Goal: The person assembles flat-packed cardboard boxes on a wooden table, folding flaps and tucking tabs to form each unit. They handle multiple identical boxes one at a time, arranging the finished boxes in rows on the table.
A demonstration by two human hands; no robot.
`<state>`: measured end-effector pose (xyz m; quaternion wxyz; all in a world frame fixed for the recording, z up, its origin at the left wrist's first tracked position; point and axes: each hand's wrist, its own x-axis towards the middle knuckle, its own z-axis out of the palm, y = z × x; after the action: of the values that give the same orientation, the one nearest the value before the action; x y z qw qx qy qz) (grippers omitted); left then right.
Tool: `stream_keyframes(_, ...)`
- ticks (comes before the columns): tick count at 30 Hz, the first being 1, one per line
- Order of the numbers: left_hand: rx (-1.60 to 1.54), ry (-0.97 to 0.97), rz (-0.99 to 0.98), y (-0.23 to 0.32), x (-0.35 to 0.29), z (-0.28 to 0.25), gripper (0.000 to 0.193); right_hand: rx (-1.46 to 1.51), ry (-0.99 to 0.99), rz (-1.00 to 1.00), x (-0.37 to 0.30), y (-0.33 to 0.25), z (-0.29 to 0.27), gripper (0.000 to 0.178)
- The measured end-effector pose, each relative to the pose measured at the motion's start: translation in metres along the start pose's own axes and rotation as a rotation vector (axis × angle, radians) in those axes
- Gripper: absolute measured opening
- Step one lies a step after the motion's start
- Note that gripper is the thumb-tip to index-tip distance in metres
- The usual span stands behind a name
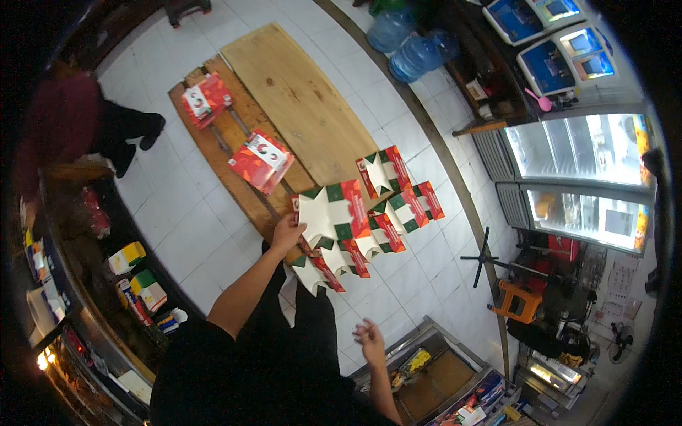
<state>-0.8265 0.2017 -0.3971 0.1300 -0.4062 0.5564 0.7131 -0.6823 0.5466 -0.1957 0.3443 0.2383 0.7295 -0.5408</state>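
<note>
My left hand (287, 234) pinches the left edge of an open cardboard box (328, 213), red, green and white with a pale inside. The box stands at the near end of a wooden table (305, 92). Other open boxes of the same kind cluster around it, among them a small box (382, 174) beyond it and another box (405, 211) to its right. Farther up the table lie a flat red stack (261, 162) and a second red stack (206, 101) of folded cartons. My right hand (370, 342) is held away from the boxes, fingers loosely apart, with nothing in it.
A person (85, 121) in dark trousers is at the left. Water jugs (413, 58) stand beyond the table, and glass-door fridges (582, 149) line the right. An orange stool (516, 302) stands below them. A metal-framed counter (426, 369) is near my right arm, shelves (78, 234) on my left.
</note>
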Motion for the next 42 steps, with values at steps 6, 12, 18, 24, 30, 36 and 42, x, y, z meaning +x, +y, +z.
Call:
stream_keyframes(6,-0.174,-0.063,0.004,-0.026,0.120,0.108,0.045,-0.137,0.027,0.265,-0.023,0.091,-0.016,0.052)
stream_keyframes(12,0.387,0.491,0.506,-0.019,0.125,0.087,0.092,-0.003,0.064,0.343,-0.022,0.126,-0.032,0.052)
stream_keyframes(18,1.124,0.747,0.502,0.048,0.143,-0.057,0.114,-0.132,-0.008,0.451,-0.023,0.155,-0.042,0.049)
stream_keyframes(24,1.337,0.284,0.208,0.063,0.150,-0.125,0.115,-0.190,-0.111,0.355,-0.003,0.140,-0.027,0.043)
stream_keyframes(30,1.070,0.375,0.320,0.086,0.110,-0.130,0.046,-0.171,-0.182,0.226,0.035,0.055,0.019,0.040)
stream_keyframes(36,0.785,0.356,0.462,0.089,-0.055,-0.087,0.020,0.243,-0.175,-0.120,0.089,-0.049,0.125,0.056)
stream_keyframes(42,-0.003,-0.115,0.052,0.029,-0.143,-0.008,0.036,0.540,0.017,-0.043,0.100,-0.077,0.129,0.039)
